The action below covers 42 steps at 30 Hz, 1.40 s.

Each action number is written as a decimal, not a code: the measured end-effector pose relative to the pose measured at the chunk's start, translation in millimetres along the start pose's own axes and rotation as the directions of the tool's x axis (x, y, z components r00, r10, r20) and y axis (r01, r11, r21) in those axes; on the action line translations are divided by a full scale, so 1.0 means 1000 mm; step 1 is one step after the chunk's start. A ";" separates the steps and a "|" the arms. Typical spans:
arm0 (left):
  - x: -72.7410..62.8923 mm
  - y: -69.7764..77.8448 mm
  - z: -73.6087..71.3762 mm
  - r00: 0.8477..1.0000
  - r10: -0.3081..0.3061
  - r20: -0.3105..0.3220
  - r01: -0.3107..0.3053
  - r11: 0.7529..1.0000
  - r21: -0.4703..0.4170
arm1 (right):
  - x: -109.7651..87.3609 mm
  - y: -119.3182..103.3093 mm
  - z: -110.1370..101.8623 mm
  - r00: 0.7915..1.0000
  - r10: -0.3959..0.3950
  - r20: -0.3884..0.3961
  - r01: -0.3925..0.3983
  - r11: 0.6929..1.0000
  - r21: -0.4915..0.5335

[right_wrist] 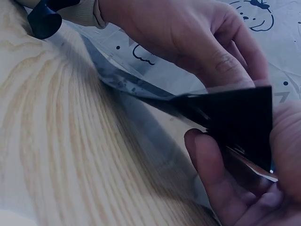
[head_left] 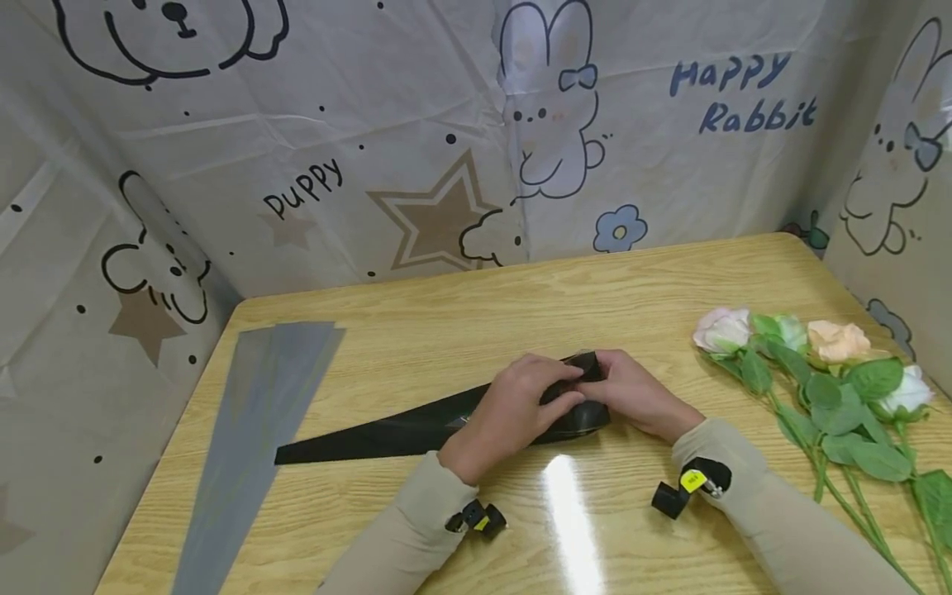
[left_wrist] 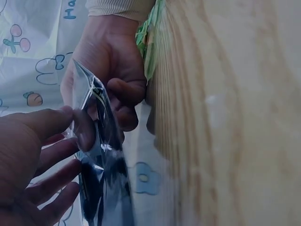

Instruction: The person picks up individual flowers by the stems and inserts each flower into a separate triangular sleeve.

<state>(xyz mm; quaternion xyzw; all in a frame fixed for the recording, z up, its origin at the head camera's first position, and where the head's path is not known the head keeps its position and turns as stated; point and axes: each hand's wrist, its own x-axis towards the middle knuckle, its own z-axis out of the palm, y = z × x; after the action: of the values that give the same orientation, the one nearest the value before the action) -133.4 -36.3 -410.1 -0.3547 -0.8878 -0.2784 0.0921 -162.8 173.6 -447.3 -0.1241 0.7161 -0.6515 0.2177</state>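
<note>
Well, from the head view, one black sleeve lies across the middle of the wooden table, its narrow tip pointing left and its wide end between two hands. Thumb and fingers of the left hand pinch its upper part; the right hand grips the wide end. Left of them is one stack of grey sleeves, its layers too close to count. Four rose heads lie at right with leaves and green stems: one pinkish, one pale greenish, one peach, one white. Two wrist cameras each bear a yellow label, its print too small to read. Wall cloth reads "puppy" once and "Happy Rabbit" once.

By the left wrist view, the left hand's thumb and a finger meet at the black sleeve's clear film edge, with the right hand beyond. Only "Ha" shows plainly on the cloth.

Through the right wrist view, the black wide end is held between both hands; exactly which right fingers clamp it, I cannot tell.
</note>
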 end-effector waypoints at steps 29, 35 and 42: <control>-0.002 -0.001 -0.006 1.000 0.016 0.025 -0.016 1.000 -0.017 | -0.001 -0.002 0.000 0.998 0.056 -0.009 -0.056 0.998 0.034; -0.001 -0.002 -0.006 0.999 0.011 0.049 -0.009 1.000 -0.024 | 0.000 0.000 -0.002 0.998 0.062 -0.014 -0.061 0.998 0.035; 0.000 -0.002 -0.005 0.999 0.016 0.035 -0.016 1.000 -0.011 | 0.000 0.001 -0.005 0.999 0.039 -0.007 -0.039 0.998 0.052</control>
<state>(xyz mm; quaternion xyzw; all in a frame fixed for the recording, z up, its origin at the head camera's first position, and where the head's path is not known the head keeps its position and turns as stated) -134.9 -40.0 -406.9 -0.3670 -0.8849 -0.2762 0.0771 -164.7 177.7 -447.9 -0.1016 0.7020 -0.6661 0.2306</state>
